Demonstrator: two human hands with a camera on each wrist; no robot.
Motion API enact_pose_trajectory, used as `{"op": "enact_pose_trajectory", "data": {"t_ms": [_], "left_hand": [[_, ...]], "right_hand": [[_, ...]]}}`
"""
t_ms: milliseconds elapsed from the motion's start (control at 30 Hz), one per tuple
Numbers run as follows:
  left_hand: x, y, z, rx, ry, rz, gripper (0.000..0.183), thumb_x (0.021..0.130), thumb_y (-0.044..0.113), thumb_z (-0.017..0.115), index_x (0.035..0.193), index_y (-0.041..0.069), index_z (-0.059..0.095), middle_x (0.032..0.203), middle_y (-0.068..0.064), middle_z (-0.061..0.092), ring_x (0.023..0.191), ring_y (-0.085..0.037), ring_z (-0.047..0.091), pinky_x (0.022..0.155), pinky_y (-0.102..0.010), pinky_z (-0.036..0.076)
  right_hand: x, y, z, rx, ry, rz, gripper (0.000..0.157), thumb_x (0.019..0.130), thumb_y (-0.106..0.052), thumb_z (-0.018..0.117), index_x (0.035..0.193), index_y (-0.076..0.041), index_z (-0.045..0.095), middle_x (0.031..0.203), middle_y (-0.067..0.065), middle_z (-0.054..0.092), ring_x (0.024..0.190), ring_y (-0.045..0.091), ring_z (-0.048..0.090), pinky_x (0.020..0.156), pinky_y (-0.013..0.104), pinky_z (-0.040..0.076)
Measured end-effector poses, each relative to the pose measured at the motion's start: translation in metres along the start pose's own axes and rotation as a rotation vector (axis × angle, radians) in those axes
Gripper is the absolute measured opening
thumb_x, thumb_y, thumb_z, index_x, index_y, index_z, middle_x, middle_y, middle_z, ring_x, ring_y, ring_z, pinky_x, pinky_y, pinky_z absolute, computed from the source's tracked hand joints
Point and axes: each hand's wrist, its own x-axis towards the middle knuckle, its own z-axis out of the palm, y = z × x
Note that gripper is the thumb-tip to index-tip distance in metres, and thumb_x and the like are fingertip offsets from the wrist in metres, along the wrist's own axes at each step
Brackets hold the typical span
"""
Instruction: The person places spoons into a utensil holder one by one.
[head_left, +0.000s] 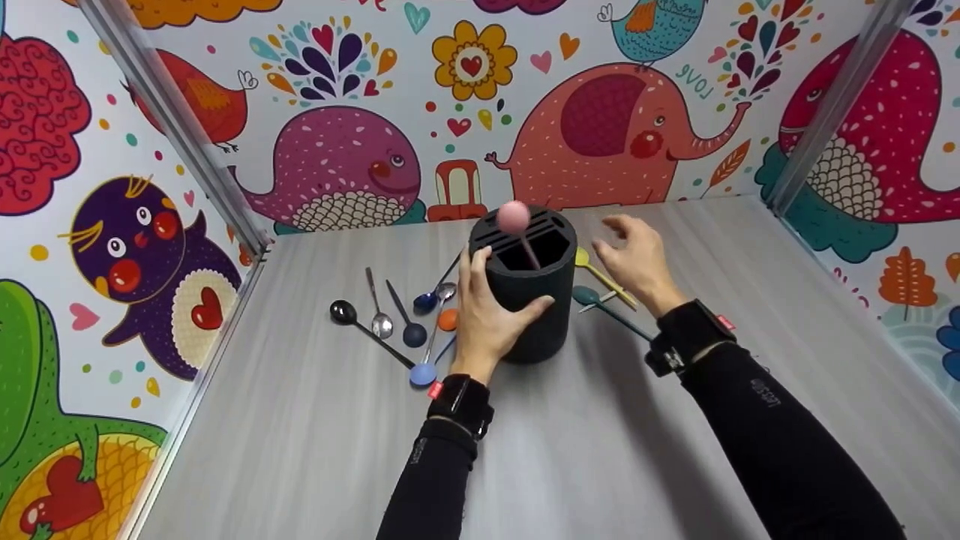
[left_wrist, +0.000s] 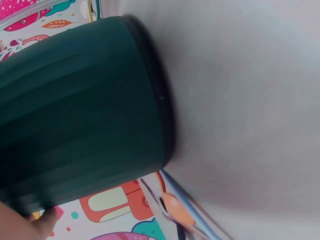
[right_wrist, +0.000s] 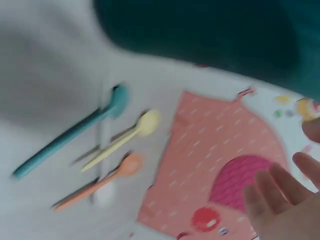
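A dark cylindrical utensil holder (head_left: pixel 536 322) stands upright on the table, with slots and a wide opening in its top. From that opening a pink spoon (head_left: pixel 514 217) sticks up, bowl uppermost. My left hand (head_left: pixel 486 311) grips the holder's left side, fingers at the rim and thumb across the front. The left wrist view shows the holder's wall (left_wrist: pixel 85 100) close up, its base against the table. To the right of the holder, my right hand (head_left: pixel 636 251) is raised with nothing in it, fingers loosely bent. Below it lie a yellow spoon (right_wrist: pixel 145 122) and a teal spoon (right_wrist: pixel 65 140).
Left of the holder lie several spoons, among them a black one (head_left: pixel 343 312), a silver one (head_left: pixel 382 325), a navy one (head_left: pixel 414 334) and a light blue one (head_left: pixel 423 374). An orange spoon (right_wrist: pixel 127 165) lies on the right side. Cartoon-printed panels (head_left: pixel 465 135) enclose the table.
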Motion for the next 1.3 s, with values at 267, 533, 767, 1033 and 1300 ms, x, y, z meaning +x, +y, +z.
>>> {"op": "enact_pose_trajectory", "data": {"t_ms": [267,533,767,1033,1300], "left_hand": [[-0.003,0.001,0.001,0.001,-0.014,-0.017,0.106,0.069,0.066,0.085,0.147,0.024,0.026,0.166,-0.017,0.019,0.148,-0.038,0.03,0.113,-0.058,0.036],[-0.003,0.003,0.001,-0.011,-0.01,-0.022,0.105,0.07,0.065,0.085,0.148,0.026,0.026,0.166,-0.017,0.019,0.147,-0.04,0.03,0.112,-0.058,0.036],[-0.001,0.003,0.001,0.002,-0.017,-0.022,0.105,0.07,0.066,0.084,0.148,0.026,0.026,0.167,-0.017,0.018,0.148,-0.04,0.03,0.112,-0.058,0.037],[-0.001,0.002,-0.001,0.01,-0.019,-0.026,0.105,0.071,0.066,0.083,0.148,0.025,0.025,0.167,-0.017,0.017,0.149,-0.04,0.029,0.112,-0.058,0.036],[-0.001,0.0,0.0,0.007,-0.016,-0.032,0.105,0.07,0.066,0.084,0.148,0.025,0.026,0.167,-0.017,0.017,0.149,-0.04,0.029,0.113,-0.057,0.036]], "right_hand": [[-0.023,0.055,0.01,-0.274,-0.329,0.157,0.092,0.093,-0.038,0.072,0.158,0.004,0.022,0.158,0.038,0.019,0.144,0.055,0.02,0.116,0.066,0.021],[-0.051,0.084,0.035,-0.523,-0.396,0.115,0.072,0.094,-0.043,0.069,0.146,0.002,0.049,0.143,0.038,0.036,0.136,0.056,0.029,0.107,0.069,0.032],[-0.064,0.095,0.048,-0.553,-0.237,0.025,0.03,0.094,-0.023,0.071,0.109,0.002,0.071,0.099,0.026,0.051,0.098,0.046,0.05,0.08,0.058,0.046],[-0.064,0.089,0.055,-0.557,-0.241,0.053,0.017,0.091,-0.004,0.062,0.102,0.009,0.064,0.095,0.026,0.057,0.087,0.047,0.061,0.067,0.059,0.054],[-0.059,0.084,0.049,-0.533,-0.32,0.107,0.018,0.087,-0.002,0.055,0.1,0.009,0.05,0.098,0.034,0.062,0.091,0.055,0.063,0.076,0.063,0.052]]}}
